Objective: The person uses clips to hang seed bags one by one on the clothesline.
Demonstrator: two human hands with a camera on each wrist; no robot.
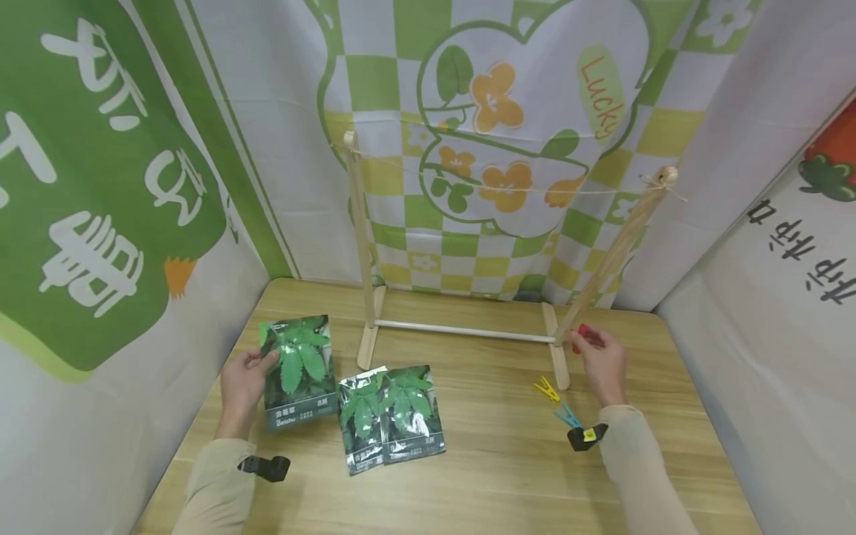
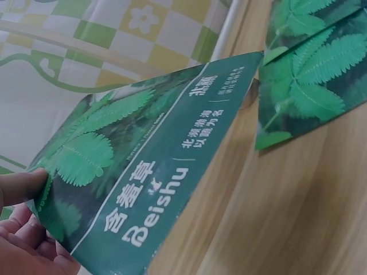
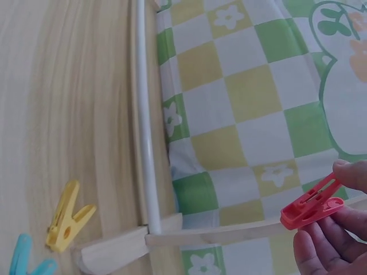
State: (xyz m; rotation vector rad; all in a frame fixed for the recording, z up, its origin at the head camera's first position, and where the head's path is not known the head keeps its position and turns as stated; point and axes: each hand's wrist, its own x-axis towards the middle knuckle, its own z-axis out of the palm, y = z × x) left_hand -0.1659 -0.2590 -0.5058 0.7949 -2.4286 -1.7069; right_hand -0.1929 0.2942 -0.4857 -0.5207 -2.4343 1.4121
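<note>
My left hand pinches a green seed packet by its left edge, thumb on the leaf picture. In the left wrist view the packet is tilted up over the table. Two more seed packets lie overlapping on the table to its right. A red clothespin is between the thumb and fingers of my right hand, beside the right post of a wooden stand. Below that hand, a yellow clothespin and a blue clothespin lie on the table.
The wooden stand has two posts joined low by a white rod. A thin string runs between the post tops. Behind the wooden table hangs a checkered curtain, with printed cloths at both sides.
</note>
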